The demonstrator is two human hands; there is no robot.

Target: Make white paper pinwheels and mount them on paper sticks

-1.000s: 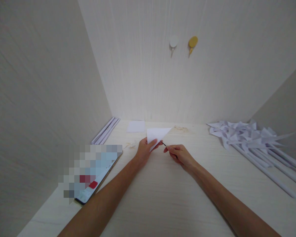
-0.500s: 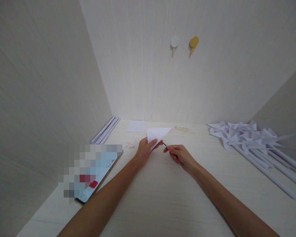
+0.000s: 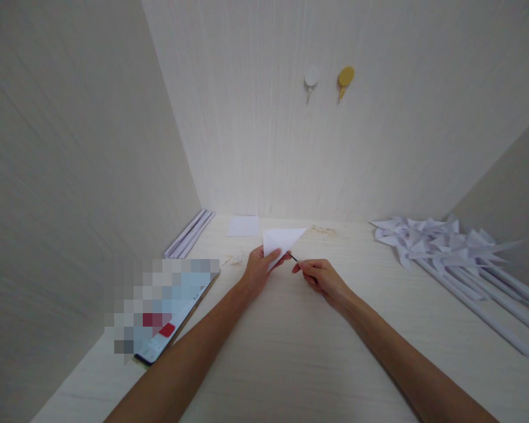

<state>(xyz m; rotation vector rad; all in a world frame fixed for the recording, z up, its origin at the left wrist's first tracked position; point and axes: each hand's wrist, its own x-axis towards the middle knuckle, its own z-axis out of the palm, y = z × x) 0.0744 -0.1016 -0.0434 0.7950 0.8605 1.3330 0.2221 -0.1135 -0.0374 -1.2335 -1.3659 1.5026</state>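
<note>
We pinch a three-cornered white paper and a thin dark stick.
Our left hand squeezes the paper between thumb and fingers, over the far middle of the pale, streaky table, likely to keep it still. Our right hand pinches the stick close to its tip, perhaps to steer it well; we can't tell if it touches paper or fingers. Spiky white paper shapes lie far right, maybe to leave us room.

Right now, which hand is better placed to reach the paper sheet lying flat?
Probably the left hand: it's nearer the paper sheet, though holding pointed paper. The right hand is farther, holding a thin dark tool.
</note>
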